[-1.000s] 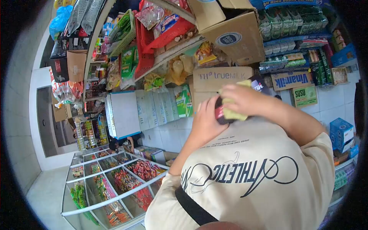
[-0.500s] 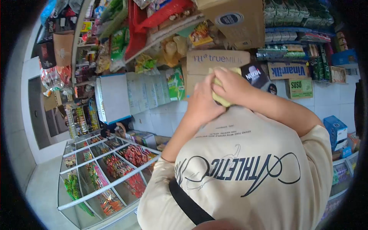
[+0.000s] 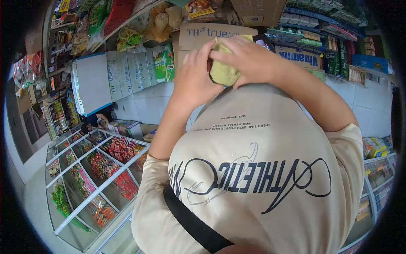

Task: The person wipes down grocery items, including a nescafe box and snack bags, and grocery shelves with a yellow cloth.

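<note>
A crumpled yellow-green cloth (image 3: 224, 73) is bunched between my two hands, just beyond the front of my beige shirt (image 3: 253, 144). My left hand (image 3: 195, 76) curls around the left side of the bundle. From the other side, my right hand (image 3: 247, 59) presses on the cloth, its fingers wrapped over the top and somewhat blurred. A dark edge shows beside the cloth near my left fingers; what it belongs to I cannot make out. Right behind the hands stands a brown TH true milk carton (image 3: 190, 38).
Several pale TH true milk cartons (image 3: 131, 72) and a green pack (image 3: 163, 63) line up at left. A glass display case (image 3: 84, 186) holds candy packets, lower left. At upper right, a Vinamilk carton (image 3: 298, 56) sits below stocked shelves. White floor tiles (image 3: 146, 103) show between.
My view has shifted, and both hands with the cloth now appear higher and further left. The fingers have moved on the cloth, showing more of it between the hands.
</note>
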A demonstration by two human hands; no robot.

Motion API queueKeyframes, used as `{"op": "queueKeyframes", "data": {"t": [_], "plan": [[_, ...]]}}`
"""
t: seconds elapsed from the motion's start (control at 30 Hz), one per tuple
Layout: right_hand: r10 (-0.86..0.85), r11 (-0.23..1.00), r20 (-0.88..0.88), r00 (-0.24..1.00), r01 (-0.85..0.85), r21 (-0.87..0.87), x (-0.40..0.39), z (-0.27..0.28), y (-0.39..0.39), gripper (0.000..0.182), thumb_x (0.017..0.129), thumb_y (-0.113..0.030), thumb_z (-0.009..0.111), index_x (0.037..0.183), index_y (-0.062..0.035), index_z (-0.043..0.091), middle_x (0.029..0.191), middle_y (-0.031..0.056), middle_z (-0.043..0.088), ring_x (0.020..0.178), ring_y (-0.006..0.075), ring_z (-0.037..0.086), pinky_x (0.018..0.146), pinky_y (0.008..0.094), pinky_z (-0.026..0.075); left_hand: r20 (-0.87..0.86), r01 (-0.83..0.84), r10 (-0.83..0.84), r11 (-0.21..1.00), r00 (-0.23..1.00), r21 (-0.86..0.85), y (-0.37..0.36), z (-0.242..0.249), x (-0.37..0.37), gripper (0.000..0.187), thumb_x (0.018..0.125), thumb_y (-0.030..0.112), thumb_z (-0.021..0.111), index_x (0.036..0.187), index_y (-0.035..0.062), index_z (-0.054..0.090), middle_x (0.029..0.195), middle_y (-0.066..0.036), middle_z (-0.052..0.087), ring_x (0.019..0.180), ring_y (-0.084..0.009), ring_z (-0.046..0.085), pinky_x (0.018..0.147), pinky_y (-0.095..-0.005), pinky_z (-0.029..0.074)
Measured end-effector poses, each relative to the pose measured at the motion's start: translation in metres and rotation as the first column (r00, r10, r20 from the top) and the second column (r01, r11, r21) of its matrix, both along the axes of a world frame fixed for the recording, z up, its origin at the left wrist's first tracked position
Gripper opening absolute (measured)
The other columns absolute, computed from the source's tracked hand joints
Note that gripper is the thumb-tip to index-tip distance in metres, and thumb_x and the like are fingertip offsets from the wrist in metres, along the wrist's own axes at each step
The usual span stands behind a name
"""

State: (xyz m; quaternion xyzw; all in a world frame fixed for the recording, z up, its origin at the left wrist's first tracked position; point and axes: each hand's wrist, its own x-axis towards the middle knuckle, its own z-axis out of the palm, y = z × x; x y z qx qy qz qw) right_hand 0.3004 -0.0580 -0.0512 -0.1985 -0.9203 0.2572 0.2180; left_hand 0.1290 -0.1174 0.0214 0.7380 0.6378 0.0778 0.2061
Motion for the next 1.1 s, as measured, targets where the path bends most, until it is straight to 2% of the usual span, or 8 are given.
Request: {"op": "queueKeyframes", "data": {"t": [0.27, 0.43, 0.53, 0.67, 0.7, 0.83, 1.0, 1.1], "plan": [[-0.025, 0.999, -0.167, 0.986, 0.030, 0.024, -0.003, 0.004, 0.027, 0.080, 0.048, -0.022, 0.076, 0.121, -0.0145, 0.045, 0.110, 0.0145, 0.054, 0.103, 0.0339, 0.051, 0.087, 0.0439, 0.042, 0.096, 0.056, -0.085, 0.961, 0.992, 0.272, 0.012, 0.004, -0.009, 0.079, 0.056, 0.015, 0.073, 0.127, 0.0091, 0.039, 0.112, -0.016, 0.051, 0.106, -0.0355, 0.048, 0.087, -0.0396, 0.043], [-0.314, 0.870, -0.273, 0.909, 0.161, -0.466, 0.004, 0.017, 0.049, 0.088, 0.055, -0.022, 0.079, 0.128, -0.0088, 0.033, 0.121, 0.0172, 0.044, 0.115, 0.0312, 0.043, 0.098, 0.0400, 0.035, 0.586, -0.286, -0.024, 0.856, 0.810, 0.431, 0.035, -0.017, -0.020, 0.087, 0.065, 0.012, 0.077, 0.133, -0.0009, 0.024, 0.135, -0.015, 0.029, 0.127, -0.0258, 0.031, 0.107, -0.0400, 0.024], [-0.396, 0.852, -0.412, 0.820, 0.161, -0.498, 0.001, 0.021, 0.050, 0.087, 0.058, -0.014, 0.079, 0.130, -0.0079, 0.031, 0.122, 0.0138, 0.044, 0.112, 0.0238, 0.045, 0.095, 0.0351, 0.037, 0.536, -0.357, -0.115, 0.628, 0.837, 0.692, 0.033, -0.023, -0.040, 0.096, 0.065, 0.018, 0.078, 0.137, 0.0026, 0.015, 0.137, -0.015, 0.027, 0.130, -0.0253, 0.023, 0.109, -0.0392, 0.014], [-0.466, 0.825, -0.553, 0.691, 0.115, -0.553, 0.001, 0.019, 0.063, 0.086, 0.054, -0.013, 0.082, 0.126, -0.0057, 0.036, 0.115, 0.0112, 0.049, 0.107, 0.0240, 0.050, 0.092, 0.0355, 0.042, 0.834, -0.467, -0.192, 0.754, 0.517, 0.463, 0.026, -0.054, -0.057, 0.109, 0.062, 0.027, 0.080, 0.140, 0.0086, 0.006, 0.137, -0.014, 0.026, 0.128, -0.0275, 0.029, 0.107, -0.0388, 0.019], [-0.459, 0.781, -0.584, 0.669, -0.009, -0.624, 0.002, 0.017, 0.067, 0.089, 0.056, -0.008, 0.081, 0.129, -0.0051, 0.029, 0.118, 0.0093, 0.044, 0.109, 0.0199, 0.047, 0.091, 0.0331, 0.041, 0.955, -0.440, -0.136, 0.864, 0.265, 0.245, 0.022, -0.056, -0.050, 0.110, 0.061, 0.026, 0.080, 0.140, 0.0081, 0.006, 0.133, -0.014, 0.031, 0.126, -0.0280, 0.032, 0.106, -0.0383, 0.021], [-0.550, 0.537, -0.460, 0.697, -0.128, -0.834, 0.002, 0.012, 0.064, 0.089, 0.058, -0.007, 0.079, 0.131, -0.0046, 0.027, 0.122, 0.0094, 0.044, 0.111, 0.0195, 0.046, 0.093, 0.0321, 0.039, 0.970, -0.191, 0.223, 0.960, 0.092, -0.203, 0.008, -0.067, -0.051, 0.112, 0.062, 0.019, 0.078, 0.142, 0.0067, 0.000, 0.133, -0.015, 0.033, 0.126, -0.0255, 0.033, 0.104, -0.0374, 0.024], [-0.667, 0.518, -0.563, 0.488, -0.238, -0.821, -0.002, 0.016, 0.070, 0.044, 0.084, -0.013, 0.056, 0.126, -0.0057, 0.042, 0.119, 0.0063, 0.051, 0.109, 0.0173, 0.050, 0.094, 0.0322, 0.039, 0.962, -0.344, 0.033, 0.937, 0.271, 0.065, 0.008, -0.075, -0.048, 0.108, 0.063, 0.019, 0.076, 0.141, -0.0005, 0.005, 0.142, -0.016, 0.024, 0.131, -0.0257, 0.026, 0.107, -0.0346, 0.018], [-0.650, 0.509, -0.466, 0.600, -0.112, -0.854, 0.000, 0.029, 0.086, 0.042, 0.086, -0.013, 0.054, 0.126, -0.0053, 0.044, 0.123, 0.0073, 0.049, 0.116, 0.0211, 0.046, 0.099, 0.0334, 0.034, 0.639, -0.326, 0.045, 0.886, 0.768, 0.329, 0.006, -0.063, -0.058, 0.107, 0.055, 0.024, 0.078, 0.140, 0.0003, 0.017, 0.128, -0.022, 0.039, 0.119, -0.0341, 0.041, 0.100, -0.0375, 0.031]]}}
